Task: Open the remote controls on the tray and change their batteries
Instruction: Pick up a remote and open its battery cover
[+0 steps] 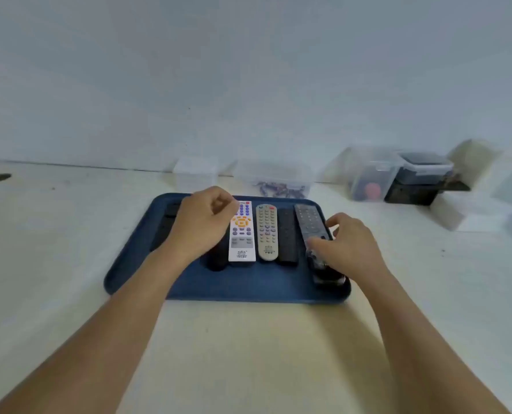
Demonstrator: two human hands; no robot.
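Right hand (349, 245) seemingly around grey remote (310, 227)

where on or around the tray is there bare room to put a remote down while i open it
Bare table lies in front of the blue tray, between the forearms, and a wide patch lies left of the tray. On the tray, only the near strip below the white remote is free. The back edge is crowded with clear boxes.

This looks like a plain work room, maybe a lab or an office. A big pale cream surface (248, 339) sits against a bare white wall (248, 70). Clear plastic storage boxes (274, 179) stand in a row at the back, holding small bits and parts.
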